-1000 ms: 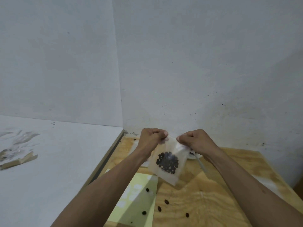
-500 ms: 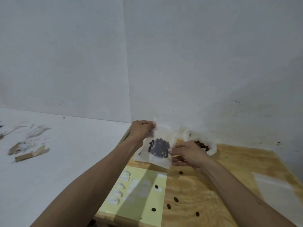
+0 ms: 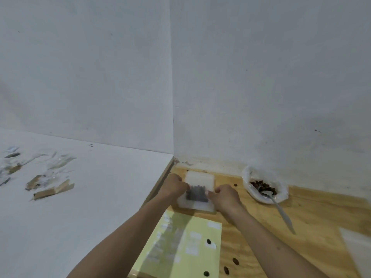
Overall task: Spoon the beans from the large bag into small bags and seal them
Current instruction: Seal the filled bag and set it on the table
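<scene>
Both hands — left hand (image 3: pixel 174 185), right hand (image 3: pixel 224 197) — pinch small bag (image 3: pixel 197 192) edges.

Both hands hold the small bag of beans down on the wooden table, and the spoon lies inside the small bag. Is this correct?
Not quite. In the head view the spoon rests in the large bag, to the right. Both the left hand and right hand do hold the small bag on the wooden table.

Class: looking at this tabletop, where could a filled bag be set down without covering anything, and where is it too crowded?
Bare wood shows on the wooden table right of the spoon, below the large bag. Crowded: the far left corner, where the left hand and right hand hold the small bag, and near the yellow sheet with its loose beans.
</scene>
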`<state>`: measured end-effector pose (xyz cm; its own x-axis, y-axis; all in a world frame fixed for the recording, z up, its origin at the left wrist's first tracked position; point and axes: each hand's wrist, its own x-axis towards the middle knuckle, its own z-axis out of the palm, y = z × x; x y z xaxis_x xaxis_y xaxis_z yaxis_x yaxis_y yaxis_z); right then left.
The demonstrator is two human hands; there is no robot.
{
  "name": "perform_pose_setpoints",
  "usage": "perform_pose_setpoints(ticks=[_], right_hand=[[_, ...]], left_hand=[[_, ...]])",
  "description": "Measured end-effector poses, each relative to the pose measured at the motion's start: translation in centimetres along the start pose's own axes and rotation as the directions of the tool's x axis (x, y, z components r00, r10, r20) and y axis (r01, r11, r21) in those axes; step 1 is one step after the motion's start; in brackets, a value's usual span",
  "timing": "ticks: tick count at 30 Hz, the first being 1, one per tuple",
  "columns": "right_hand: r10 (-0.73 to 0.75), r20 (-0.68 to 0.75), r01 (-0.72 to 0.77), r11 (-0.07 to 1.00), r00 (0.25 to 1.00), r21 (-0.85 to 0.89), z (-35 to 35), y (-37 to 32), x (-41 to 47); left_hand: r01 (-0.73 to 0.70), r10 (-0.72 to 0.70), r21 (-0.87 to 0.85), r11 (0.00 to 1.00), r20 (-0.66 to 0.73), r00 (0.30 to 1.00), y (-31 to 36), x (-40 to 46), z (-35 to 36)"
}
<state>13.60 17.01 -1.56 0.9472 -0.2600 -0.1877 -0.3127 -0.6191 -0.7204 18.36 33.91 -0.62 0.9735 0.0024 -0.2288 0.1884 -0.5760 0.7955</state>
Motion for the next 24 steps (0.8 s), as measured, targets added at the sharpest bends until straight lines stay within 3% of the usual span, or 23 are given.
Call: perform_pose_setpoints(ticks=[2,11,19,24], right_hand=[[-0.012,-0.006,0.011,0.99,1.0,-0.137,0.6,-0.1,-0.1],[-0.028,-0.054,0.017,0.981,0.998,-0.193,1.3,-1.0,0.9],[-0.01,-0.066,-0.005,0.977,0.998,-0.215,0.7,-1.1,0.7],[-0.033,-0.048,0.024,0.983,0.998,-0.18,-0.6,-1.1,0.0]], left_hand=[[-0.002,0.003,0.027,1.0,-0.011,1.0,-0.7,0.4,0.4],[-0.023,0.023,-0.021,1.0,0.025,0.999,-1.3,3.1,1.5],[-0.072,0.07,0.052,0.996,0.04,0.997,-0.8,3.6,2.7],[-0.109,0.116,0.078,0.991,-0.079,0.99,-0.6,3.3,2.3]])
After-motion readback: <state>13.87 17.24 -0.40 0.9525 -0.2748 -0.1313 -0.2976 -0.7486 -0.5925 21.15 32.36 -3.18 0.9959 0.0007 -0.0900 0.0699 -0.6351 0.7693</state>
